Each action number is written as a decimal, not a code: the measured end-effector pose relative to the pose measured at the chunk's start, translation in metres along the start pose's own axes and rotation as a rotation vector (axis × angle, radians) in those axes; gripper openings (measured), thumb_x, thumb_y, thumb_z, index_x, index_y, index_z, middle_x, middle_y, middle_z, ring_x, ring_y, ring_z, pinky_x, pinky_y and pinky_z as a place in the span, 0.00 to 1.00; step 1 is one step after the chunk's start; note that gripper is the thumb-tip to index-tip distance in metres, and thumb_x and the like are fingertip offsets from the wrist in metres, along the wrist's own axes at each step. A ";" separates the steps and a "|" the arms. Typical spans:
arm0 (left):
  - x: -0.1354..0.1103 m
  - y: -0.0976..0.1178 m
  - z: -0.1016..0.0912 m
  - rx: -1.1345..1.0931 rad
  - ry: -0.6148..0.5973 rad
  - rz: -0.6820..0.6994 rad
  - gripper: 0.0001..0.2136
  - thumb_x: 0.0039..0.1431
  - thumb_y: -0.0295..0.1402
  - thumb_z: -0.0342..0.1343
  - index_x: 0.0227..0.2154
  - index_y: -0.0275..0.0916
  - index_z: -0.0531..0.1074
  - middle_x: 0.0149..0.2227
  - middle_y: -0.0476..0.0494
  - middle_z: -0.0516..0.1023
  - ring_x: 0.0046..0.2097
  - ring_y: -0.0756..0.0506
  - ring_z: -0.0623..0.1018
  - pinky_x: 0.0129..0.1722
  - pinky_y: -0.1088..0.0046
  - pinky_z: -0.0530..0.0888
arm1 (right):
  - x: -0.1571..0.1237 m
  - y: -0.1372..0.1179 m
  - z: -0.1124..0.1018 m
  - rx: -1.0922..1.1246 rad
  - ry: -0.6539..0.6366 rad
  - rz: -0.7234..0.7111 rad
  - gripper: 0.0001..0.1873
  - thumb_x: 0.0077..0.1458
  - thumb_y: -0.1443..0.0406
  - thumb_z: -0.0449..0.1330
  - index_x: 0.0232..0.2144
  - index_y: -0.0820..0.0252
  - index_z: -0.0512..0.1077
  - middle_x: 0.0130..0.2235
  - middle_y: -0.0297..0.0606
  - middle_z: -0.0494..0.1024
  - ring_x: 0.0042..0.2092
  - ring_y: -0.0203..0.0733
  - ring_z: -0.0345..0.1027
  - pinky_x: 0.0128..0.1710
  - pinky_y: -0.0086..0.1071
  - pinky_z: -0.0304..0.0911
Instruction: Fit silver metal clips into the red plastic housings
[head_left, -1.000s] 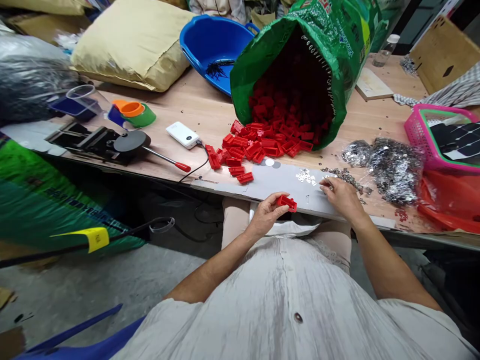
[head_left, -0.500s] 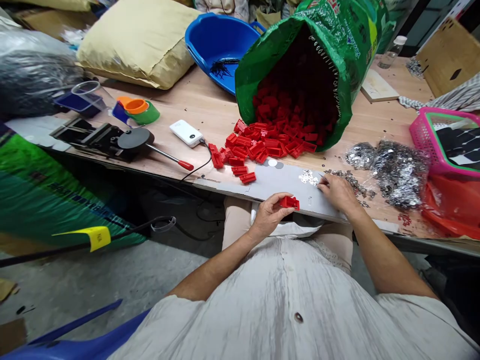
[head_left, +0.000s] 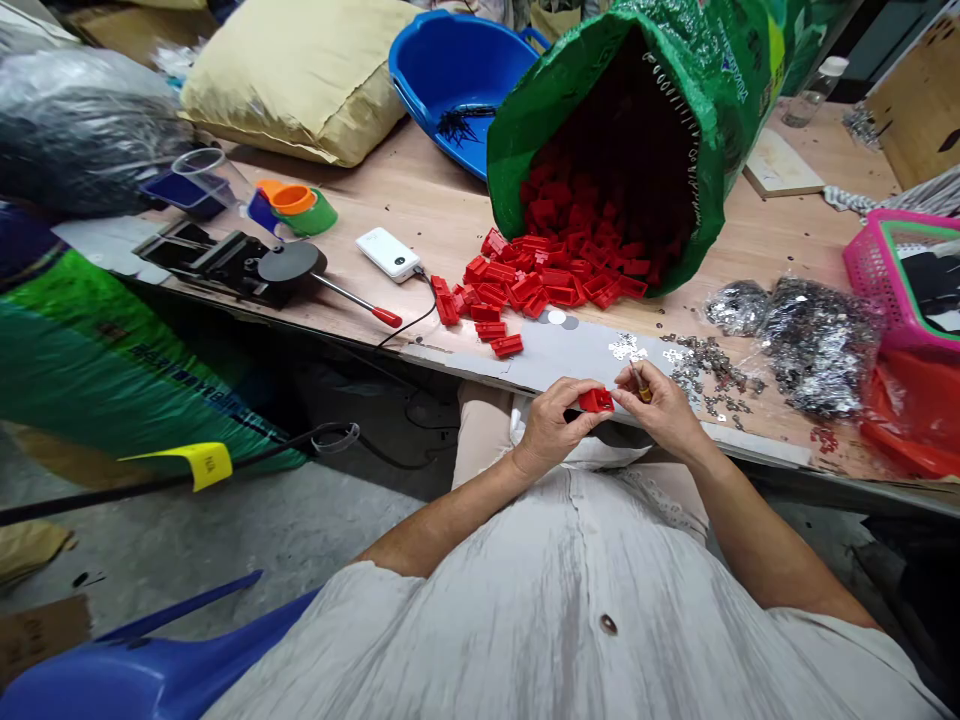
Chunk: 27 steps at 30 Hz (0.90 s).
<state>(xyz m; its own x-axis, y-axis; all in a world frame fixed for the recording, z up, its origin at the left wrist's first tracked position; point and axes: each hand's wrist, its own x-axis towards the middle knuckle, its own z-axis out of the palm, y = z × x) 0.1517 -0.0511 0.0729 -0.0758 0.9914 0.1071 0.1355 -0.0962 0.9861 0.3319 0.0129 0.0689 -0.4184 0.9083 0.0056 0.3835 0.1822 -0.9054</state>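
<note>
My left hand [head_left: 556,424] pinches a small red plastic housing [head_left: 596,400] at the table's front edge, its open side showing. Close beside it, my right hand [head_left: 670,412] is closed on a small pointed tool with a yellowish-brown part [head_left: 643,388]; its exact kind is unclear. The right fingertips come up to the red housing, and whether they touch it I cannot tell. Just beyond the hands, small flat silver metal pieces [head_left: 627,347] lie on a grey strip [head_left: 536,362]. More metal pieces [head_left: 709,362] are scattered to the right.
A tipped green sack [head_left: 517,150] spills red housings [head_left: 555,285] onto the table. Leftward are a power bank [head_left: 388,254] with a cable and a lever device [head_left: 289,263]. Behind stands a blue basin [head_left: 420,90]. Bagged metal parts [head_left: 817,345] and a pink basket [head_left: 862,265] lie right.
My right hand has moved from the silver pieces back to the red housing, and the tool in it now shows more. My left hand still holds the housing. The view has shifted slightly.
</note>
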 end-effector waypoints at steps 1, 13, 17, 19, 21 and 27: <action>0.000 0.001 0.000 0.009 -0.003 0.011 0.13 0.52 0.37 0.66 0.41 0.44 0.79 0.42 0.42 0.79 0.46 0.42 0.76 0.52 0.65 0.70 | 0.000 0.001 0.002 -0.010 0.002 -0.004 0.10 0.56 0.57 0.60 0.37 0.55 0.68 0.32 0.34 0.72 0.33 0.39 0.66 0.34 0.33 0.62; 0.001 -0.012 0.001 -0.092 -0.010 -0.029 0.16 0.55 0.38 0.64 0.46 0.41 0.76 0.45 0.42 0.77 0.47 0.44 0.77 0.50 0.69 0.72 | -0.005 -0.001 -0.009 0.043 -0.049 0.006 0.15 0.61 0.52 0.56 0.41 0.56 0.69 0.36 0.36 0.73 0.35 0.38 0.66 0.35 0.32 0.63; 0.003 -0.019 0.001 -0.173 -0.061 -0.084 0.17 0.55 0.38 0.63 0.47 0.40 0.74 0.45 0.41 0.78 0.48 0.44 0.77 0.51 0.70 0.72 | -0.008 0.005 -0.012 0.017 -0.064 0.013 0.18 0.62 0.51 0.54 0.45 0.56 0.70 0.35 0.36 0.74 0.32 0.37 0.65 0.32 0.32 0.63; 0.006 -0.023 -0.001 -0.181 -0.084 -0.075 0.17 0.57 0.37 0.62 0.48 0.39 0.73 0.46 0.41 0.77 0.49 0.44 0.76 0.51 0.69 0.72 | -0.009 0.007 -0.012 -0.026 -0.076 0.002 0.19 0.63 0.52 0.52 0.49 0.56 0.71 0.36 0.37 0.74 0.33 0.38 0.66 0.33 0.33 0.63; 0.011 -0.028 -0.004 -0.126 -0.096 -0.028 0.16 0.59 0.37 0.60 0.49 0.39 0.72 0.47 0.40 0.76 0.50 0.44 0.76 0.52 0.68 0.71 | -0.009 0.008 -0.012 -0.084 -0.074 -0.018 0.20 0.64 0.53 0.50 0.51 0.56 0.71 0.36 0.38 0.73 0.35 0.40 0.67 0.36 0.34 0.64; 0.032 -0.043 -0.019 0.227 -0.148 0.259 0.14 0.60 0.33 0.58 0.49 0.39 0.72 0.49 0.39 0.75 0.53 0.43 0.74 0.56 0.64 0.69 | -0.006 0.012 -0.007 -0.315 -0.018 -0.090 0.18 0.64 0.59 0.52 0.51 0.57 0.75 0.37 0.41 0.74 0.40 0.44 0.70 0.43 0.38 0.65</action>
<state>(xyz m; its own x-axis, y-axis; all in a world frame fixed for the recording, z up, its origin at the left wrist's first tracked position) 0.1250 -0.0166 0.0365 0.1312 0.9404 0.3136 0.3483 -0.3399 0.8736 0.3446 0.0127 0.0606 -0.4759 0.8767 0.0697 0.5785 0.3718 -0.7260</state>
